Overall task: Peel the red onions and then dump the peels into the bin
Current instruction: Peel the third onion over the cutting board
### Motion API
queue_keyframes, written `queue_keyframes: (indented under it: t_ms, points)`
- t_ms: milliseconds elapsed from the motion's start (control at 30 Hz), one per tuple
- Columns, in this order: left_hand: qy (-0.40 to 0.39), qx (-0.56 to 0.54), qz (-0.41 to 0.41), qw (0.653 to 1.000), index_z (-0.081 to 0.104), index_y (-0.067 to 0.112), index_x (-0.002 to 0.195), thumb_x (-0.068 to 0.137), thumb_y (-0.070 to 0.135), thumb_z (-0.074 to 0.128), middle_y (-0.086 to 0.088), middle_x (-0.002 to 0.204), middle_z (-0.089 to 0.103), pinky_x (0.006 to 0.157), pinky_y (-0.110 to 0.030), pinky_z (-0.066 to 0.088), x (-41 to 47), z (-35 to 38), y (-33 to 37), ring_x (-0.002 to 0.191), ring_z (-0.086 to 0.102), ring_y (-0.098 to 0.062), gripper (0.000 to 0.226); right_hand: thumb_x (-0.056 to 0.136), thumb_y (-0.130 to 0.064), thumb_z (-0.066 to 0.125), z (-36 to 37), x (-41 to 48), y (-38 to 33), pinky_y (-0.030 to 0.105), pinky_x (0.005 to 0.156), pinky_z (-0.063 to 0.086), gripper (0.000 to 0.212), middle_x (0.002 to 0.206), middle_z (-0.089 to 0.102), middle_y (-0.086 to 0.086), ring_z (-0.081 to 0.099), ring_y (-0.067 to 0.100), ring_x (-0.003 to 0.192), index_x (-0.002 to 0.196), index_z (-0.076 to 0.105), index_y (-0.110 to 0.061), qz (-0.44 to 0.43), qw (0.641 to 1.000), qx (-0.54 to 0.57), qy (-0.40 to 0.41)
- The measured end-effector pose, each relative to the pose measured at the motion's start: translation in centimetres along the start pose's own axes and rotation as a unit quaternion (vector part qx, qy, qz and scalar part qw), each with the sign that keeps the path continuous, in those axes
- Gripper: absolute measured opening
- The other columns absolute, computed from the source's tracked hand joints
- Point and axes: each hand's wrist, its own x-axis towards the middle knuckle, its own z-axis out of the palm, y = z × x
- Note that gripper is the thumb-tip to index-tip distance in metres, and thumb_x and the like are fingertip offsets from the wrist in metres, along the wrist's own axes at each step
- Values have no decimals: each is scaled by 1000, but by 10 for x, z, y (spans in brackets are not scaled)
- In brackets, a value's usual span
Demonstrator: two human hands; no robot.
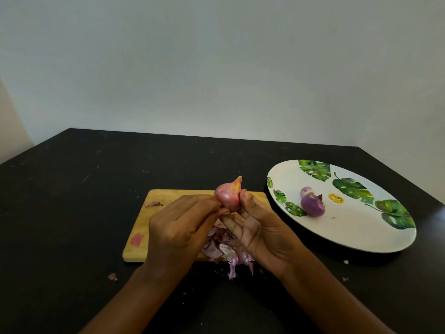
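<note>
Red onion peels [224,251] heaped at the near edge of the wooden cutting board [168,196], spilling over onto the black table [96,165]; one stray flake [112,276] apart to the left, closer in. Just above the heap, both hands raised over the board: left hand [178,227] with fingertips curled and pinching at the lower left side of an unpeeled red onion [227,195], seemingly at a flap of skin; right hand [262,230] bracing the bulb from the other side, thumb pressed to it, fingers curled beneath. Bulb held clear of the board, pointed tip up, dry skin mostly on. Further right, well apart, a leaf-patterned plate [361,227] carrying two peeled onions [313,205], touching, the smaller behind. Beyond, bare table and pale wall [216,68]. No bin in view. Judged mid-peel, with the dumping not yet begun. Risks from here: a hard tug tearing the skin into crumbs and scattering more flakes off the board; a slick bulb squirting from the two-sided hold and rolling across the table; loose scraps missed at the sweep-up.
</note>
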Motion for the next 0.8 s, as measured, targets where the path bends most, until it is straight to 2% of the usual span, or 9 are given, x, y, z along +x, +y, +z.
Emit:
queue_keyframes:
  t_ms: [100,200,333,400,500,600,633,733,800]
  points:
    - [-21,-35,-68,997,60,18,100,80,39,64,1,94,66,77,-18,50,3,-1,-2,88,60,-4,29,53,-10,92,-5,-1,-5,39,81,58,84,125,60,27,63,38,111,126,52,3,-4,998,-20,-64]
    - [-22,-96,-170,981,57,28,107,77,47,63,13,103,61,74,-18,52,7,-1,0,93,60,-2,36,57,-4,89,-6,-2,-8,42,86,56,73,129,60,22,60,39,115,123,58,-1,-2,995,-18,-102]
    - [-34,-163,-226,960,57,33,108,75,46,63,17,106,62,76,-11,50,8,1,4,98,59,1,36,69,-2,79,-6,-1,-8,44,92,53,55,130,56,27,60,38,115,121,63,-2,13,992,-20,-128]
    - [-41,-182,-233,954,59,31,109,74,45,64,15,106,64,77,-11,49,8,2,5,99,61,-1,38,79,-2,65,-5,-2,-8,43,94,52,48,130,56,28,60,37,117,126,58,-2,13,992,-30,-122]
    - [-55,-175,-218,959,60,31,109,75,42,64,15,107,64,81,-16,50,7,4,4,99,61,-4,36,88,-3,52,-5,-2,-8,39,93,54,42,126,58,27,68,27,101,129,54,-1,11,992,-27,-124]
    - [-57,-167,-207,962,59,30,107,75,41,65,14,104,63,79,-16,50,7,4,5,95,61,-4,35,89,-11,56,-5,-1,-6,40,89,56,37,122,62,25,69,27,98,126,57,-7,6,995,-52,-90]
    - [-52,-169,-209,962,60,29,105,75,40,65,14,102,63,77,-13,49,7,4,5,93,61,-3,33,88,-16,56,-5,0,-6,43,91,55,35,120,63,24,69,29,98,123,58,-8,8,996,-68,-64]
    - [-45,-174,-235,955,64,26,103,74,42,65,15,97,64,75,-10,48,6,5,6,92,61,-2,33,87,-28,53,-7,4,-4,51,101,46,44,122,63,25,62,37,114,125,54,-7,35,992,-116,-17]
    - [-43,-188,-268,944,67,27,101,73,44,69,14,95,64,74,-12,49,6,5,6,92,62,-3,32,90,-31,51,-7,5,-3,52,101,45,46,122,62,25,63,35,111,127,51,-3,45,990,-137,-2]
